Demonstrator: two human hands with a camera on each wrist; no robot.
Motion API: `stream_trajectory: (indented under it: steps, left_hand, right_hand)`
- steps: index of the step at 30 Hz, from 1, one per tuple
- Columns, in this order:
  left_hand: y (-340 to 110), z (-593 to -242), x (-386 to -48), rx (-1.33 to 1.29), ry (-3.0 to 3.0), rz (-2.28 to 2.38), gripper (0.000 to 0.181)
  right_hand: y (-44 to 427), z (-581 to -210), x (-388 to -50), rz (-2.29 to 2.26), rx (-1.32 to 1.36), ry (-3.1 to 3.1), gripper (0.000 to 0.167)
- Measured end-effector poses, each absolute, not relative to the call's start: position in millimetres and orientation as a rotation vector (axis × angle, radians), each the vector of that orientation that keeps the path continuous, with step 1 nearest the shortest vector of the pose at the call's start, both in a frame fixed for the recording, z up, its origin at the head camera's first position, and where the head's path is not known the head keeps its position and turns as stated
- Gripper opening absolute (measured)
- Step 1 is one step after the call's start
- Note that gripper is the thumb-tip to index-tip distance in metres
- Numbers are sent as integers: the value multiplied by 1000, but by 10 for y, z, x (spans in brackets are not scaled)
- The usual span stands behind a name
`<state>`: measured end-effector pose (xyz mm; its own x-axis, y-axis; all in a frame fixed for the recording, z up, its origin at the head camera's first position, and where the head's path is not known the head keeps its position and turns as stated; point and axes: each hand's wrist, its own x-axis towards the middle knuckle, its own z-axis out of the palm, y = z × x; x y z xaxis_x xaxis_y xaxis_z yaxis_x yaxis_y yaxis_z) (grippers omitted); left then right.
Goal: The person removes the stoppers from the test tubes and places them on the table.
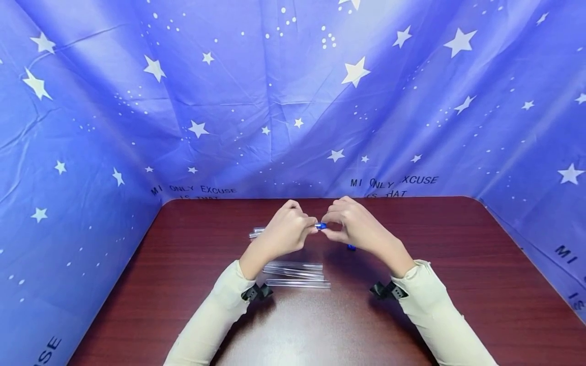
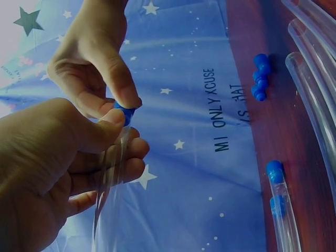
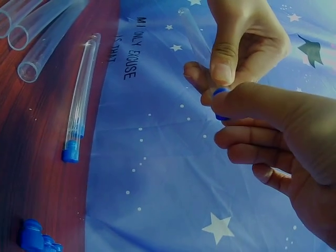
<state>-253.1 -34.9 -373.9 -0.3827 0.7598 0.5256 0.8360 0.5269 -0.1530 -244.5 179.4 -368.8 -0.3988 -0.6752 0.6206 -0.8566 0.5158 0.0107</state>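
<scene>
Currently, the left hand (image 1: 285, 227) is pinching the slender clear-plastic tube (image 2: 106, 210) near its end above the reddish-brown wood-grain table (image 1: 137, 300), while the right hand (image 1: 357, 222) is gripping the stubby blue plastic cap (image 1: 322, 225) there, seating probably demanding coaxial alignment.

long pale cream sleeves (image 1: 206, 316), rumpled cuffs (image 1: 419, 273), small black wrist-worn cameras (image 1: 389, 291)

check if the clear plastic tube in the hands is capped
Apparently, at one end: a blue plastic cap meets the tube. Fingers cover the joint; cannot tell if fully seated.
</scene>
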Motion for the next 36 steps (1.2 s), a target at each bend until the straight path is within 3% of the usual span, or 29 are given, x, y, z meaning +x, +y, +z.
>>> stream_trajectory:
  steps: [8,19,36]
  left_hand:
    - [-308,-3783,-2529,-1293,-2157,-131,20]
    - [-257,-3810,-2496,-1292,-2063,-33,18]
    - [-317,-3784,-2542,-1283,-2047,-132,18]
  right_hand:
    - [1858,-3717,-2491,608,1197,-2316,14]
    - [1971,-3753,-2581,1216,1094,-2646,7]
    - [2013,-3738,-2620,1187,1203,-2776,11]
